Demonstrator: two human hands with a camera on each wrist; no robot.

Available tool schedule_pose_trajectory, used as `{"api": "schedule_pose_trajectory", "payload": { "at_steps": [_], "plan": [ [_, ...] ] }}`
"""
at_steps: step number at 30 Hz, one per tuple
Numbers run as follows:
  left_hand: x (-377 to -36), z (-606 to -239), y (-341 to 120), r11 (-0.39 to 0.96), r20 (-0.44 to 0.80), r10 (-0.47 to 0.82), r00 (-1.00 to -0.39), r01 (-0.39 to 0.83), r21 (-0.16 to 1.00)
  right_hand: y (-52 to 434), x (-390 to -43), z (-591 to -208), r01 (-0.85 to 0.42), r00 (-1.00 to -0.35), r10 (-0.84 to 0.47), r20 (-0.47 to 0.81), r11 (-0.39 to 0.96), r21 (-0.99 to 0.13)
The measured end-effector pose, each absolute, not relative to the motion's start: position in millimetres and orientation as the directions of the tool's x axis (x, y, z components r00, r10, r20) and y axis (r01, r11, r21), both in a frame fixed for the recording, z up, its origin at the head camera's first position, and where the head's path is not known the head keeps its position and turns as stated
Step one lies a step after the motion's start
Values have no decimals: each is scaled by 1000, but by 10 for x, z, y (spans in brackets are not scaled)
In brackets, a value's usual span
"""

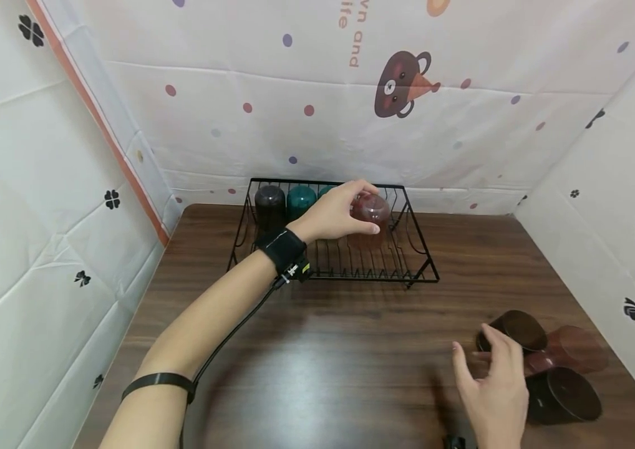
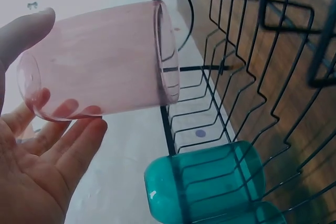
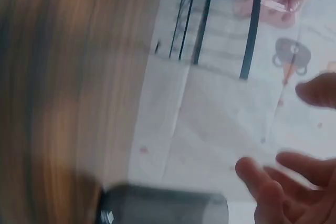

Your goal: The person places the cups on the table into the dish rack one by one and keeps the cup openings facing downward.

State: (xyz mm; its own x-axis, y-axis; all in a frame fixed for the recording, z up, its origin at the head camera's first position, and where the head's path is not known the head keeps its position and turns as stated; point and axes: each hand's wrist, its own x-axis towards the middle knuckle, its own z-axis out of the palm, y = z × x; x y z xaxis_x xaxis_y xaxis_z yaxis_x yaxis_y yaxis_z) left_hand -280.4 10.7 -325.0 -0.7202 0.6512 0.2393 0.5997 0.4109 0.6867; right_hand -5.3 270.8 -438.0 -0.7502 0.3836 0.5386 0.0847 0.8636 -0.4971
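Along the tabletop's far edge, left of centre, sits a black wire rack, with bare wood between it and the left edge. In its back row a dark cup stands upside down at the left, a teal cup just beside it. The left hand reaches over the rack and grips a pink cup with fingers and thumb curled round it, mouth pointing down toward the wires, right of the teal cup. The middle and near part of the tabletop lies open. At the near right corner the right hand hovers with fingers spread and relaxed, holding nothing, just beside three cups lying on their sides: a brown cup, a reddish cup and a black cup, close to the right edge.
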Motion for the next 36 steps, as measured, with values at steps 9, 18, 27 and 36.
{"api": "schedule_pose_trajectory", "payload": {
  "at_steps": [9,18,27,36],
  "plan": [
    [-2977,-3244,211,521,205,648,-734,622,584,2840,-88,-4277,336,-752,583,309,741,-582],
    [-3132,-3276,264,633,180,618,-765,620,463,2843,-159,-4266,382,-791,570,222,744,-548],
    [-3314,-3427,389,701,135,596,-792,594,393,2894,-155,-4336,447,-792,595,140,720,-531],
    [-3470,-3491,511,753,85,568,-819,559,347,2958,-171,-4318,483,-764,629,143,705,-519]
  ]
}}
